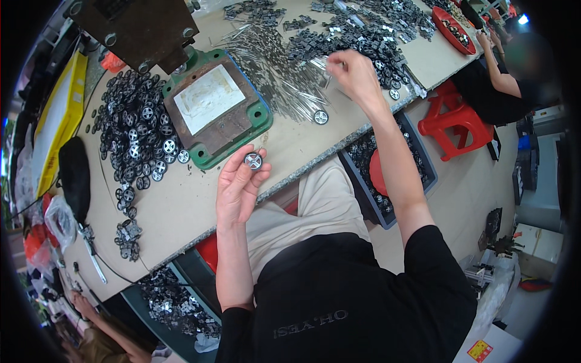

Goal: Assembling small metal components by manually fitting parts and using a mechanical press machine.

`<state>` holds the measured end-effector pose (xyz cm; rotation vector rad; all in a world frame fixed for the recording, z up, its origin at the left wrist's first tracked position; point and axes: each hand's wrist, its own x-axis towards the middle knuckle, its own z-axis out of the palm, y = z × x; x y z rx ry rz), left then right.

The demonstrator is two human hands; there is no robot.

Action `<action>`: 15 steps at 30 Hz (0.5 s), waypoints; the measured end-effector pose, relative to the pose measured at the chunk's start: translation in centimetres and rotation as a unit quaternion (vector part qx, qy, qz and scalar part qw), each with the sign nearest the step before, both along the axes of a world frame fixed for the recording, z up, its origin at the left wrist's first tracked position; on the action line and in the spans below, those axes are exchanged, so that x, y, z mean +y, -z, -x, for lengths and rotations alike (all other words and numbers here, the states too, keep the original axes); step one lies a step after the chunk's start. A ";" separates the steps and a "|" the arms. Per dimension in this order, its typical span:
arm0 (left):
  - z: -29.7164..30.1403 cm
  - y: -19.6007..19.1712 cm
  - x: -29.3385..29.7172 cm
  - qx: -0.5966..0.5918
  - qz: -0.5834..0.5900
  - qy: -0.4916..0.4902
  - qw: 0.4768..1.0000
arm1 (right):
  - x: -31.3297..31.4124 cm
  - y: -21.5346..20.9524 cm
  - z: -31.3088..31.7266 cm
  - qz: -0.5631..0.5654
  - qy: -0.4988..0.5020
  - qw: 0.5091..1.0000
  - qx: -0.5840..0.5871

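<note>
Near the table's front edge, my left hand (238,189) pinches a small black toy wheel (253,160) with silver spokes between thumb and fingers. Over the far side of the pile of thin metal pins (272,66), my right hand (356,74) is raised with its fingers curled together; what they hold, if anything, is too small to make out. Beyond it spreads a heap of small black plastic parts (369,45). One loose wheel (320,117) lies by the pins, between my two hands.
A green press base (263,118) with a metal plate (210,98) stands left of the pins, under a dark press head (139,30). Many wheels (130,121) lie left of it. A grey bin (431,175) and red stool (457,124) stand right. Other people sit nearby.
</note>
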<state>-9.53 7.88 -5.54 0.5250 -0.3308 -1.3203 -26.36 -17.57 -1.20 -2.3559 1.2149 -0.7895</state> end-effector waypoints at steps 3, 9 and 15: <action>0.0 0.1 0.0 0.000 0.004 -0.005 1.000 | -3.0 0.7 -1.0 0.149 0.011 0.988 0.026; 0.1 0.1 0.0 -0.002 0.002 -0.007 1.000 | -3.7 -0.1 -1.3 0.196 -0.068 0.978 0.036; 0.6 -0.9 -0.1 -0.041 -0.040 -0.018 0.998 | 2.6 -1.5 -0.8 -0.287 -0.134 0.910 -0.268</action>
